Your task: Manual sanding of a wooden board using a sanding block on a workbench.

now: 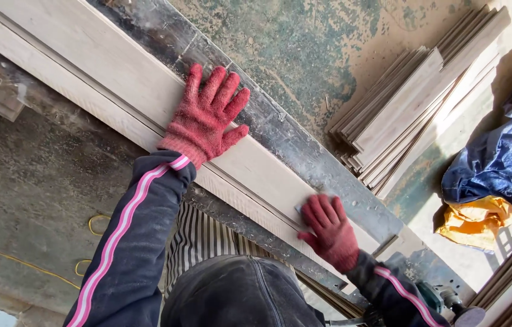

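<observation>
- A long pale wooden board is seen lying across a dusty workbench, its long axis running diagonally from the upper left of the frame down toward the lower right.
- A narrow groove is seen running along the board's length, parallel to its edges.
- The left hand, in a red knitted glove, is laid flat on the board near the middle of the frame, fingers fully spread and pointing to the upper right; nothing is gripped by it.
- The right hand, also gloved in red, is placed on the board's lower right part, fingers curled down over a small pale object; what this object is cannot be told.
- Dark sleeves with pink and white stripes are worn on both arms.
- A stack of thin wooden slats is set on the bench at the upper right, well apart from the hands.
- Crumpled blue and orange cloth is seen at the right edge.
- A yellow cord lies on the floor at the lower left.
</observation>
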